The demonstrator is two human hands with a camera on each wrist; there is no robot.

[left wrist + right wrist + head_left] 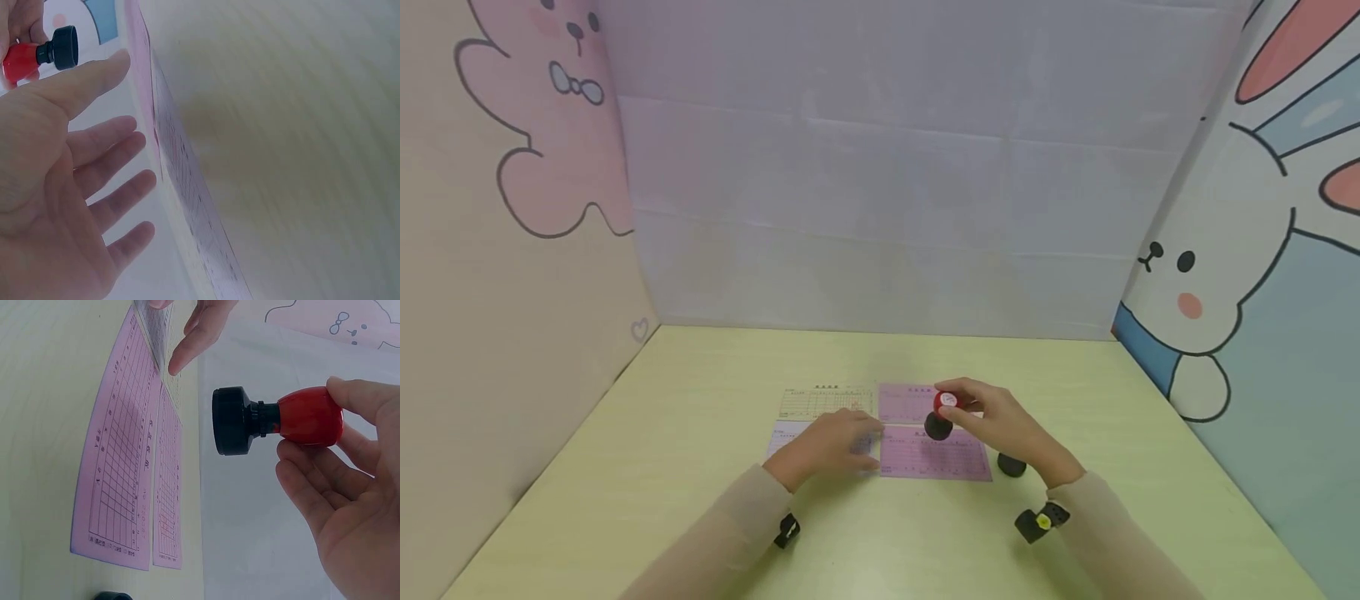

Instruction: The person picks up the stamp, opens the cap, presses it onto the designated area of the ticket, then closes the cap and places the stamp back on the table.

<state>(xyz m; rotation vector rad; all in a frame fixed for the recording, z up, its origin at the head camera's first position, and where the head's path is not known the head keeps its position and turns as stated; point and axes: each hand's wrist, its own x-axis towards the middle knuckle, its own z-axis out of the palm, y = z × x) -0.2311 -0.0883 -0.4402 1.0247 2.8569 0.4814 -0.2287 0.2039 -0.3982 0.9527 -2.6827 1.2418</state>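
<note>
My right hand (1007, 421) pinches the red handle of a self-inking stamp (309, 417) between thumb and fingers. The stamp's round black base points down over the two pink printed forms and looks raised off the paper in the right wrist view. My left hand (831, 443), fingers relaxed and spread, is over the left-hand forms near the middle seam; whether it touches them I cannot tell. The near pink form (932, 458) lies below the far pink form (898, 404). To their left are a yellowish form (820, 403) and a bluish-white form (784, 432), the latter partly covered by my left hand.
A round black cap (1012, 465) lies on the pale yellow table (700, 492), right of the near pink form and beside my right wrist. White sheeting (880, 192) hangs behind the table, and cartoon-printed panels stand at both sides. Each wrist wears a black device.
</note>
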